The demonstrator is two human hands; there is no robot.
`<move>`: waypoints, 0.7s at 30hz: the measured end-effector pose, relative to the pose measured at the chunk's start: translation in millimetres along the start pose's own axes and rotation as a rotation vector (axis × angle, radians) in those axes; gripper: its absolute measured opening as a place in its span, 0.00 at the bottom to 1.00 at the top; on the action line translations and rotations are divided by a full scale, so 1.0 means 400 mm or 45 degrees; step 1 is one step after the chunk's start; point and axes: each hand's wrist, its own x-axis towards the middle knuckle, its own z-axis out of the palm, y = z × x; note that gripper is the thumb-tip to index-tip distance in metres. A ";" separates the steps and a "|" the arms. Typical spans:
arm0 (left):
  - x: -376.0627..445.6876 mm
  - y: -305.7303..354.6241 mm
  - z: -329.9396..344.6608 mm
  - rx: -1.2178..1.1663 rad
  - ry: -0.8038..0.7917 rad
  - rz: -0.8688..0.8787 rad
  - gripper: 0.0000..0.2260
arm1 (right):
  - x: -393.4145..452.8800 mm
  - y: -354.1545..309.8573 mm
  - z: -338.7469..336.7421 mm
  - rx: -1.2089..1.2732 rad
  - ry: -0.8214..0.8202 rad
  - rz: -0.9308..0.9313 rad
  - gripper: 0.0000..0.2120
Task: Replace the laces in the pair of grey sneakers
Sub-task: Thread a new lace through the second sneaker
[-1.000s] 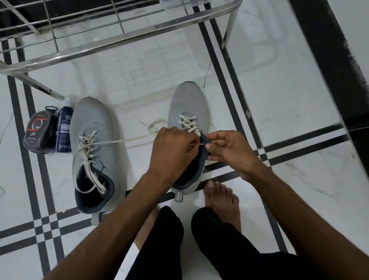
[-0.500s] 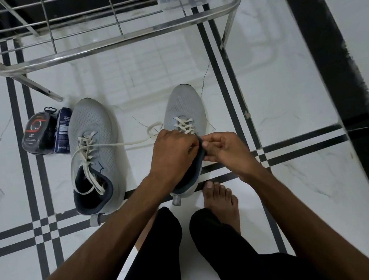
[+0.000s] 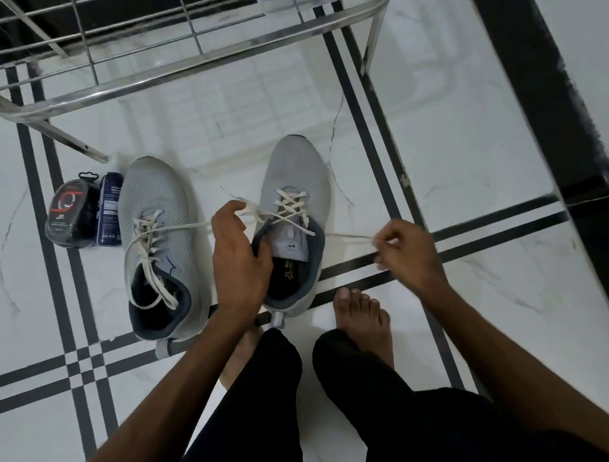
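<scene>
— Two shoes, then. Where do your hands sit on them?

— Your left hand (image 3: 239,262) wraps the near-side collar of the right-hand shoe (image 3: 291,228), fingers curled over the dark rim and clamped on it. Your right hand (image 3: 405,247) is off to the far side of that grip, well clear of the shoe, with fingertips pinched together on the end of the lace (image 3: 348,240).

— And the lace itself?

— From your pinch it runs back as a thin pale line to the shoe's upper eyelets. Beyond your left-hand grip it is criss-crossed over the lower eyelets, while the tongue (image 3: 291,241) just beside your fingers lies bare. A second strand of the lace leaves the shoe past your left thumb and stretches across the floor over the other shoe (image 3: 160,243).

— How does that other shoe lie?

— It stands on the white tiled floor (image 3: 474,164) on the outer side of your left wrist, not touched by either hand, toe pointing away from you, with its own lace (image 3: 150,251) laced and the loose ends draped into its opening.

— Anything else near?

— Beyond that shoe, touching its outer edge, lie a dark blue can (image 3: 110,211) and a black packet (image 3: 69,214). A metal rack (image 3: 186,71) stands farther out. Your bare right foot (image 3: 362,318) rests on the floor under your right wrist.
</scene>
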 end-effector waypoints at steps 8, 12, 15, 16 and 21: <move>-0.013 -0.005 -0.005 -0.005 -0.118 -0.066 0.23 | -0.053 -0.002 -0.022 -0.682 0.206 -0.100 0.22; -0.006 -0.009 -0.002 -0.003 -0.105 -0.051 0.23 | -0.036 -0.143 0.077 -0.348 -0.177 -0.530 0.27; -0.008 -0.014 -0.005 -0.010 -0.071 -0.071 0.24 | -0.021 -0.160 0.094 -0.389 -0.241 -0.564 0.09; -0.007 -0.017 -0.008 -0.017 -0.064 -0.083 0.23 | -0.017 -0.144 0.086 -0.411 -0.213 -0.525 0.09; -0.011 -0.019 -0.012 -0.140 -0.082 -0.209 0.23 | -0.033 -0.007 -0.018 -0.629 0.071 -0.032 0.08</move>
